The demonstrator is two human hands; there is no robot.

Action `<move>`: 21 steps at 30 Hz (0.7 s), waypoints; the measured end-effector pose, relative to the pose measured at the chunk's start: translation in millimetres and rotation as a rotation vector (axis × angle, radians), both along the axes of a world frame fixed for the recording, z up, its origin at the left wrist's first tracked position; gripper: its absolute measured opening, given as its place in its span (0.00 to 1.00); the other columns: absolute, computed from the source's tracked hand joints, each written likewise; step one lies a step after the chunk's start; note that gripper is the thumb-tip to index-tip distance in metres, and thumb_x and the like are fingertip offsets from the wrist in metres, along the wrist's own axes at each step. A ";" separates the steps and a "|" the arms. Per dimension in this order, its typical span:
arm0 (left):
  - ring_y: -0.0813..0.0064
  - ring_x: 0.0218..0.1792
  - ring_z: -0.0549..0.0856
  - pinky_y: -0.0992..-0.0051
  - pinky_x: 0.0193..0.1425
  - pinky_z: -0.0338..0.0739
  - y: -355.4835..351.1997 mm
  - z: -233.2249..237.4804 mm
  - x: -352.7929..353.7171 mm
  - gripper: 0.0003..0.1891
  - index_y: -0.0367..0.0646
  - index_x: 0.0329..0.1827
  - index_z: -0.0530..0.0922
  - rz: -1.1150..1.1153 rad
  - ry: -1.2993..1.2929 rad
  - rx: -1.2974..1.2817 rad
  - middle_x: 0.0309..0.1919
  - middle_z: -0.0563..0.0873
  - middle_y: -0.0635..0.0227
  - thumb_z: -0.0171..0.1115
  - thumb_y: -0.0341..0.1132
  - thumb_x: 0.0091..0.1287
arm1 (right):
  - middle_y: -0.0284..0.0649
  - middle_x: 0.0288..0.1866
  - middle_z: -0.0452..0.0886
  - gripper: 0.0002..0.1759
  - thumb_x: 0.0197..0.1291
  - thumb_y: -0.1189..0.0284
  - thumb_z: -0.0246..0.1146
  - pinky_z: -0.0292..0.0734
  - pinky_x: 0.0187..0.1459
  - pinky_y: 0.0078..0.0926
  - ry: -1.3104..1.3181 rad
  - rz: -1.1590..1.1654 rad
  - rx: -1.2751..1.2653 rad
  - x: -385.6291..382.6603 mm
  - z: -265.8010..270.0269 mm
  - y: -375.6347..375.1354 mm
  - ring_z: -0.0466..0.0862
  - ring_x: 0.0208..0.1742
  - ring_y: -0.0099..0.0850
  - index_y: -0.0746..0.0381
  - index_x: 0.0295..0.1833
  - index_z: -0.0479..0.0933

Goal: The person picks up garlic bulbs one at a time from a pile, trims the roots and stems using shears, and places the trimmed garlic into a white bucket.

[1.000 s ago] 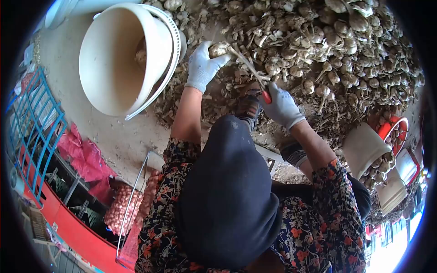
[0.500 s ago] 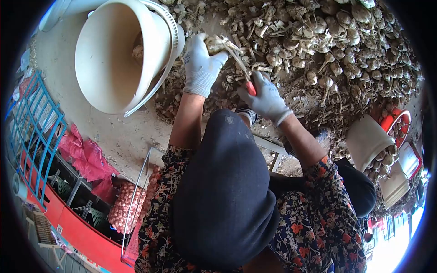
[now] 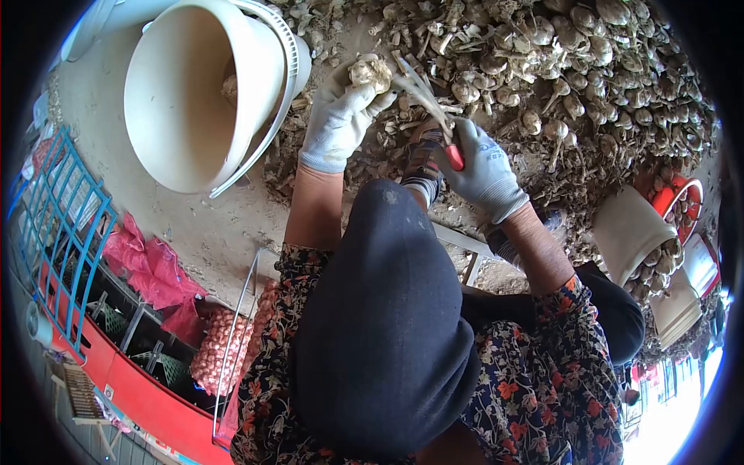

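Observation:
My left hand (image 3: pixel 339 116), in a pale work glove, is closed around a garlic bulb (image 3: pixel 370 74) whose cut side faces up. In my gloved right hand (image 3: pixel 482 172) is a pair of shears with a red handle (image 3: pixel 454 157). Their long blades (image 3: pixel 422 94) are blurred and point toward the bulb, just right of it. Most of the handle is hidden in my palm. Beyond both hands spreads a large heap of dry garlic bulbs (image 3: pixel 570 116) with stalks.
At the upper left a white bucket (image 3: pixel 263 85) lies tilted with its mouth toward me, a bulb inside. Stalk trimmings (image 3: pixel 310 23) litter the floor. Lower left are a filled net sack (image 3: pixel 221 349), pink netting (image 3: pixel 151 267) and a blue rack (image 3: pixel 62 225). An orange-rimmed container (image 3: pixel 686 194) stands right.
My right hand has moved right and slightly down with the shears, away from the bulb. My left hand has turned, bringing the bulb's cut face into view. The long stalk no longer shows on it.

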State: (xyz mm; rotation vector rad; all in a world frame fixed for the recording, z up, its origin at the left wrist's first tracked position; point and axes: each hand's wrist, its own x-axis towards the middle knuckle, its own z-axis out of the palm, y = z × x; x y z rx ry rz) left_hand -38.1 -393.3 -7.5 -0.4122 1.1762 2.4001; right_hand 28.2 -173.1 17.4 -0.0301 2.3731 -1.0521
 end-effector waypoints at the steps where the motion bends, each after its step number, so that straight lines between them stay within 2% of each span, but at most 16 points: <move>1: 0.66 0.51 0.83 0.71 0.52 0.83 1.0 1.8 0.0 0.22 0.37 0.62 0.70 0.000 0.000 -0.002 0.48 0.81 0.59 0.59 0.27 0.63 | 0.53 0.36 0.79 0.21 0.57 0.63 0.61 0.77 0.44 0.43 0.000 0.000 -0.002 -0.9 -0.9 -0.1 0.83 0.40 0.48 0.65 0.50 0.69; 3: 0.68 0.52 0.82 0.71 0.54 0.81 2.8 7.0 -2.7 0.28 0.35 0.65 0.65 -0.076 0.048 0.030 0.52 0.79 0.58 0.61 0.27 0.61 | 0.52 0.39 0.77 0.24 0.56 0.62 0.62 0.75 0.45 0.46 0.191 0.097 0.234 -6.5 -2.8 -2.2 0.81 0.41 0.49 0.64 0.52 0.67; 4: 0.68 0.52 0.82 0.71 0.54 0.81 3.6 8.5 -2.8 0.28 0.35 0.65 0.65 -0.081 0.046 0.028 0.52 0.79 0.58 0.61 0.27 0.61 | 0.50 0.39 0.77 0.24 0.56 0.60 0.62 0.74 0.45 0.47 0.179 0.128 0.281 -11.1 1.6 -2.9 0.81 0.41 0.48 0.63 0.52 0.66; 6: 0.71 0.51 0.82 0.73 0.56 0.79 6.4 10.0 -1.3 0.33 0.33 0.68 0.61 -0.177 0.089 -0.238 0.53 0.78 0.59 0.63 0.25 0.58 | 0.50 0.39 0.77 0.24 0.56 0.60 0.62 0.74 0.46 0.47 0.213 0.165 0.295 -14.4 0.4 -2.7 0.81 0.41 0.47 0.63 0.51 0.66; 9: 0.74 0.49 0.81 0.77 0.54 0.78 4.3 12.8 -5.6 0.35 0.31 0.68 0.60 -0.300 0.068 -0.222 0.51 0.78 0.61 0.64 0.24 0.57 | 0.50 0.40 0.77 0.24 0.57 0.58 0.61 0.74 0.47 0.47 0.241 0.224 0.296 -20.7 2.1 -1.3 0.82 0.41 0.46 0.64 0.51 0.66; 10: 0.74 0.49 0.81 0.77 0.54 0.78 5.5 12.4 -6.0 0.35 0.31 0.68 0.60 -0.305 0.064 -0.222 0.51 0.78 0.61 0.64 0.24 0.57 | 0.50 0.43 0.76 0.25 0.55 0.60 0.62 0.73 0.49 0.46 0.152 0.279 0.340 -22.0 2.8 -1.4 0.81 0.44 0.46 0.64 0.53 0.66; 11: 0.76 0.45 0.81 0.77 0.50 0.79 6.7 12.2 -5.5 0.31 0.31 0.64 0.64 -0.297 0.066 -0.264 0.48 0.80 0.63 0.64 0.24 0.56 | 0.50 0.45 0.76 0.27 0.53 0.63 0.64 0.73 0.50 0.44 0.061 0.335 0.383 -23.0 3.5 -1.3 0.79 0.47 0.46 0.65 0.55 0.66; 12: 0.78 0.42 0.82 0.77 0.47 0.80 7.2 11.4 -4.2 0.26 0.31 0.59 0.69 -0.289 0.067 -0.307 0.44 0.81 0.64 0.65 0.24 0.55 | 0.51 0.42 0.78 0.25 0.53 0.64 0.63 0.75 0.48 0.44 0.038 0.362 0.372 -24.3 3.3 -1.3 0.81 0.44 0.46 0.66 0.52 0.66; 13: 0.78 0.42 0.82 0.77 0.47 0.80 7.1 8.1 -4.6 0.26 0.31 0.59 0.69 -0.292 0.064 -0.306 0.44 0.81 0.64 0.65 0.24 0.55 | 0.51 0.42 0.78 0.25 0.53 0.64 0.63 0.75 0.48 0.44 0.035 0.360 0.372 -24.2 1.2 -0.7 0.81 0.44 0.46 0.66 0.52 0.66; 15: 0.81 0.35 0.81 0.81 0.39 0.79 7.0 4.0 -6.3 0.22 0.33 0.54 0.72 -0.326 0.074 -0.384 0.40 0.81 0.66 0.64 0.26 0.55 | 0.49 0.36 0.80 0.21 0.59 0.58 0.60 0.78 0.41 0.42 0.037 0.381 0.317 -22.0 -1.5 0.7 0.85 0.37 0.44 0.64 0.47 0.66; 16: 0.81 0.35 0.81 0.81 0.39 0.79 5.3 5.5 -8.6 0.22 0.33 0.54 0.72 -0.323 0.081 -0.384 0.40 0.81 0.66 0.64 0.26 0.55 | 0.50 0.33 0.81 0.21 0.59 0.61 0.60 0.79 0.38 0.43 -0.106 0.301 0.215 -22.5 -1.8 1.2 0.85 0.35 0.45 0.64 0.48 0.66; 18: 0.85 0.28 0.78 0.84 0.29 0.74 2.0 12.7 -11.2 0.16 0.35 0.48 0.75 -0.434 -0.024 -0.161 0.35 0.81 0.68 0.64 0.27 0.56 | 0.50 0.31 0.82 0.19 0.59 0.62 0.61 0.79 0.37 0.44 -0.097 0.217 0.149 -11.1 -10.2 4.5 0.85 0.34 0.46 0.64 0.48 0.66; 19: 0.86 0.22 0.74 0.85 0.23 0.67 8.0 22.6 -8.3 0.11 0.35 0.43 0.77 -0.379 -0.055 -0.201 0.31 0.81 0.69 0.63 0.27 0.56 | 0.50 0.30 0.82 0.19 0.58 0.64 0.61 0.79 0.37 0.45 -0.086 0.139 0.075 -5.3 -17.0 5.2 0.85 0.33 0.48 0.63 0.47 0.66; 20: 0.87 0.20 0.72 0.85 0.21 0.64 2.5 37.8 -9.6 0.10 0.35 0.42 0.77 -0.373 -0.033 -0.193 0.27 0.80 0.71 0.61 0.26 0.57 | 0.52 0.29 0.82 0.17 0.58 0.65 0.61 0.79 0.36 0.46 0.024 0.064 -0.021 3.7 -20.5 6.6 0.84 0.33 0.52 0.62 0.47 0.65; 21: 0.87 0.21 0.72 0.84 0.22 0.64 -7.2 68.8 -8.2 0.10 0.34 0.43 0.76 -0.240 0.033 -0.232 0.27 0.78 0.72 0.61 0.26 0.59 | 0.54 0.28 0.81 0.16 0.58 0.65 0.60 0.78 0.36 0.48 0.020 0.033 0.031 7.5 -20.8 9.6 0.83 0.32 0.54 0.64 0.45 0.66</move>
